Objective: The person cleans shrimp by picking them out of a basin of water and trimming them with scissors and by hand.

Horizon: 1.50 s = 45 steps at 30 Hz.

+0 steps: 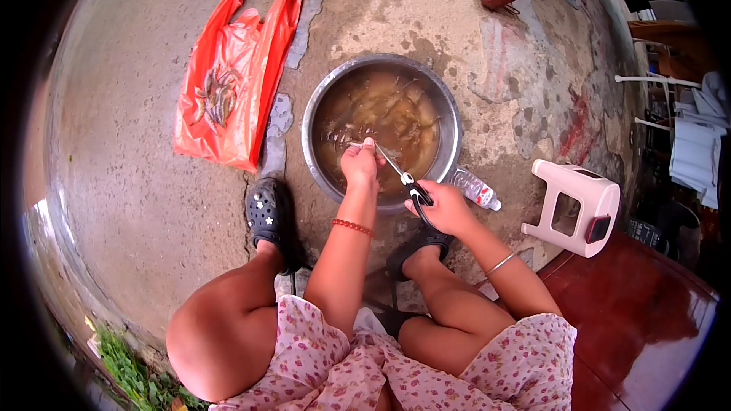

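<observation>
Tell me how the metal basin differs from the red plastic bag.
Shape: the metal basin is round and rigid, while the red plastic bag is limp and creased, with two long handles.
Pose: the basin stands upright; the bag lies spread out.
Contents: the basin holds murky brown water, whereas the bag shows a small heap of brownish pieces.
Shared: both are on the concrete ground.

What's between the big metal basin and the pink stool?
A clear plastic bottle lies between the metal basin and the pink stool, nearer the basin, then bare ground. The head view shows it.
</observation>
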Each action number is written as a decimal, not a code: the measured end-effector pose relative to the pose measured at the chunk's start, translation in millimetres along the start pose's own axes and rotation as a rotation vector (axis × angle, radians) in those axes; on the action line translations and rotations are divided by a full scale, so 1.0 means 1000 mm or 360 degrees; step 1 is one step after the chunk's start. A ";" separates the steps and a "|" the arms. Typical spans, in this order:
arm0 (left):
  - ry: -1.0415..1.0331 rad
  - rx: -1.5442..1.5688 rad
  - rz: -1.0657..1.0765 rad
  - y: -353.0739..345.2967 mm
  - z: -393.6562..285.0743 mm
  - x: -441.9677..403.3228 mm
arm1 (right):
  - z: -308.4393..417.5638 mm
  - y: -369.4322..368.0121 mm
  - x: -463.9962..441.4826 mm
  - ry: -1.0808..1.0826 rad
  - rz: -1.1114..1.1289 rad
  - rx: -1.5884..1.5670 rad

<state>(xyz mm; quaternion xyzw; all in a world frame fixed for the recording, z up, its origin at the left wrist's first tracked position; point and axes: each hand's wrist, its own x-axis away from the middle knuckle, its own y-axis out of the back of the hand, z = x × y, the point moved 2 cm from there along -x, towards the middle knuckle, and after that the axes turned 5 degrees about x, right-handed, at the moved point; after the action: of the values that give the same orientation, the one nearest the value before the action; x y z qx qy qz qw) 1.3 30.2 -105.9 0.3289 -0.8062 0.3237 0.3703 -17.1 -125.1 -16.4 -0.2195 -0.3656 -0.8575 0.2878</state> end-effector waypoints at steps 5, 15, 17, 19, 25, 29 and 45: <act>0.0079 -0.0183 -0.0183 0.009 0.014 -0.006 | -0.001 -0.004 -0.003 -0.0076 0.0081 0.0336; -0.0049 -0.0201 -0.0129 0.005 0.021 -0.001 | -0.001 -0.001 -0.010 -0.0159 0.0148 0.0368; -0.0046 -0.0159 -0.0144 0.003 0.021 0.001 | -0.001 -0.002 -0.010 -0.0147 0.0128 0.0386; -0.0051 -0.0150 -0.0165 0.003 0.020 0.003 | 0.001 -0.001 -0.008 -0.0141 0.0102 0.0355; 0.0040 -0.0116 -0.0243 0.005 0.021 0.002 | 0.009 -0.003 -0.006 -0.0165 0.0126 0.0321; 0.0272 -0.0009 -0.0274 0.008 0.028 -0.003 | 0.009 -0.006 -0.007 -0.0147 0.0102 0.0309; 0.0536 0.0161 -0.0443 0.009 0.044 -0.028 | 0.000 -0.005 -0.018 -0.0227 0.0169 0.0309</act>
<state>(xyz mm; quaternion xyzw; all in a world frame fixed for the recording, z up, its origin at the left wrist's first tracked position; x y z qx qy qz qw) -8.4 10.1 -153.3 0.3964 -0.6625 0.3599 0.5238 -6.9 -115.8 -29.5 -0.2701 -0.4543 -0.7839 0.3258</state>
